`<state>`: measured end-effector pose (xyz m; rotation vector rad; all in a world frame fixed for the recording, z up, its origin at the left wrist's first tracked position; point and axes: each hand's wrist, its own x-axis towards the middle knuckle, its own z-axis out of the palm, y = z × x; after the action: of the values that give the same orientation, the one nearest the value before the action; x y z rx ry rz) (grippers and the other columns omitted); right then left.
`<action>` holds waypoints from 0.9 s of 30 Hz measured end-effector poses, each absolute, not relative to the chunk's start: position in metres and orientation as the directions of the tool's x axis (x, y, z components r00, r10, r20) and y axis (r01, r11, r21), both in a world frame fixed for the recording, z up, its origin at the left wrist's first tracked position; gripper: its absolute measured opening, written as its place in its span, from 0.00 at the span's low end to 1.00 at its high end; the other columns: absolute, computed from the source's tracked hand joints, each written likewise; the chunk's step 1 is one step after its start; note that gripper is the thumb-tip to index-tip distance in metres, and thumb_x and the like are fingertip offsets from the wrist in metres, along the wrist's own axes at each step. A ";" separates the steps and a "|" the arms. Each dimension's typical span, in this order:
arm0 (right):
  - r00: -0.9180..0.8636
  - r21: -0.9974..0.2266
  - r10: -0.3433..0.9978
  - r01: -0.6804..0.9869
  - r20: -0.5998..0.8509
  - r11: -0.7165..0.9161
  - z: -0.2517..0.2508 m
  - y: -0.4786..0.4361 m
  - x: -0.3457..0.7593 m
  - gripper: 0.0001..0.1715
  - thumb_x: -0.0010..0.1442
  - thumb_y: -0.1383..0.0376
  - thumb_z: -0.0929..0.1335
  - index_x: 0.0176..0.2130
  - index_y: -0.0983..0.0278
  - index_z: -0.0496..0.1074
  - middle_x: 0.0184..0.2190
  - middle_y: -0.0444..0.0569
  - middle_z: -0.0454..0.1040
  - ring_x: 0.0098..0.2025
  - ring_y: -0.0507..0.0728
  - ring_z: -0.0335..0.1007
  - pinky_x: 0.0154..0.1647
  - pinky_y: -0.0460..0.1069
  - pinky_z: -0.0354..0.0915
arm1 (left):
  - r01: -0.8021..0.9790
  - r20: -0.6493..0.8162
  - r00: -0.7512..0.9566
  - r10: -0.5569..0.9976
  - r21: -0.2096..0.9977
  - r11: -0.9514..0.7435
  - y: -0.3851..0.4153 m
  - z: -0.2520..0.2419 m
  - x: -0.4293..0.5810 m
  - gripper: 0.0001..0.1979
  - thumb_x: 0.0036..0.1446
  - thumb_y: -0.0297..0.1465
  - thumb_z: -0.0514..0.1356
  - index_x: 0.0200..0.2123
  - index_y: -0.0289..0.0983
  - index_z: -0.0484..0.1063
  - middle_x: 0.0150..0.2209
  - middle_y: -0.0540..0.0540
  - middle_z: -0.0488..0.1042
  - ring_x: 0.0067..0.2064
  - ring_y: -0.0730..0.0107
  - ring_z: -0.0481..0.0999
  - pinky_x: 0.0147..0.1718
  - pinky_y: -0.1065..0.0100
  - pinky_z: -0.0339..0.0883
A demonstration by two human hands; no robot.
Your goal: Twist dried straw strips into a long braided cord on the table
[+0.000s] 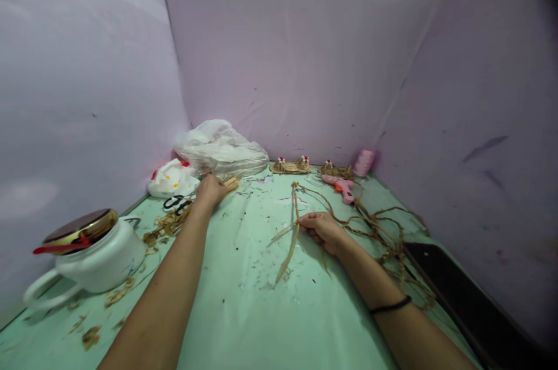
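Note:
My right hand (323, 232) pinches a thin braided straw cord (296, 201) between thumb and fingertips. Below the pinch, loose flat strands (285, 262) fan out over the table. The cord's upper end lies at a small knot, from which a longer braid runs off to the right. Further back on the left, my left hand (210, 191) is closed at a bundle of pale dried fibre strips (232, 184). Its fingertips are partly hidden, so how many strips it grips cannot be seen.
Black-handled scissors (174, 203) and fibre scraps lie by my left forearm, near a white pot (102, 262). A plastic bag (222, 146) sits behind. Rightward are a pink glue gun (342, 187), pink thread spool (364, 162), coiled braid (387, 230) and a dark phone-like slab (462, 294).

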<state>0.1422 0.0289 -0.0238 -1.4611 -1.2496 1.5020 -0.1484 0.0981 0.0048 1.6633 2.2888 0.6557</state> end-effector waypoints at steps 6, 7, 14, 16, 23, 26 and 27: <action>-0.119 -0.938 0.936 0.152 -0.332 -0.313 -0.023 0.029 0.142 0.07 0.43 0.66 0.66 0.20 0.67 0.63 0.09 0.36 0.53 0.10 0.42 0.38 0.11 0.43 0.33 | 0.902 0.158 -0.372 0.915 0.296 0.315 0.100 -0.010 -0.148 0.09 0.41 0.31 0.57 0.29 0.40 0.75 0.33 0.42 0.75 0.37 0.59 0.72 0.33 0.67 0.61; -0.115 -0.936 0.935 0.151 -0.336 -0.318 -0.023 0.029 0.142 0.07 0.43 0.66 0.66 0.19 0.67 0.63 0.09 0.36 0.53 0.10 0.42 0.38 0.11 0.43 0.33 | 0.901 0.165 -0.379 0.911 0.290 0.322 0.100 -0.011 -0.151 0.10 0.42 0.32 0.56 0.29 0.40 0.75 0.34 0.42 0.75 0.37 0.59 0.72 0.32 0.67 0.61; -0.119 -0.942 0.939 0.146 -0.321 -0.304 -0.024 0.029 0.142 0.07 0.43 0.67 0.66 0.20 0.68 0.63 0.10 0.36 0.55 0.10 0.42 0.40 0.11 0.42 0.34 | 0.931 0.126 -0.276 0.953 0.281 0.233 0.097 0.006 -0.157 0.10 0.41 0.34 0.57 0.29 0.41 0.74 0.32 0.47 0.75 0.35 0.64 0.71 0.30 0.70 0.59; -0.120 -0.941 0.939 0.145 -0.323 -0.305 -0.024 0.029 0.142 0.06 0.43 0.67 0.66 0.20 0.68 0.63 0.10 0.36 0.54 0.10 0.42 0.39 0.11 0.42 0.34 | 0.946 0.043 -0.246 0.968 0.227 0.230 0.095 0.011 -0.154 0.09 0.38 0.33 0.58 0.27 0.39 0.74 0.31 0.47 0.75 0.34 0.63 0.72 0.31 0.70 0.60; -0.130 -0.942 0.937 0.136 -0.325 -0.308 -0.022 0.029 0.142 0.06 0.43 0.67 0.66 0.20 0.68 0.64 0.11 0.37 0.57 0.10 0.42 0.39 0.12 0.43 0.33 | 0.913 0.031 -0.375 0.927 0.189 0.363 0.098 -0.004 -0.153 0.12 0.37 0.31 0.58 0.30 0.39 0.73 0.37 0.41 0.74 0.39 0.57 0.72 0.33 0.66 0.62; -0.139 -0.944 0.938 0.142 -0.316 -0.297 -0.023 0.029 0.142 0.06 0.43 0.67 0.65 0.20 0.68 0.63 0.11 0.37 0.56 0.10 0.42 0.39 0.12 0.43 0.33 | 0.909 0.069 -0.377 0.924 0.220 0.355 0.099 -0.010 -0.154 0.12 0.39 0.32 0.56 0.31 0.39 0.73 0.36 0.40 0.74 0.39 0.57 0.72 0.32 0.66 0.62; -0.137 -0.944 0.939 0.144 -0.316 -0.296 -0.023 0.029 0.143 0.07 0.43 0.67 0.66 0.20 0.68 0.63 0.10 0.37 0.56 0.10 0.42 0.39 0.11 0.43 0.34 | 0.908 0.080 -0.383 0.920 0.215 0.360 0.099 -0.011 -0.153 0.12 0.40 0.32 0.56 0.31 0.38 0.73 0.36 0.39 0.74 0.39 0.56 0.72 0.33 0.65 0.63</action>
<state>0.1426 0.0291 -0.0234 -1.4549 -1.2568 1.5036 -0.1532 0.0989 -0.0114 1.7131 2.5455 0.3461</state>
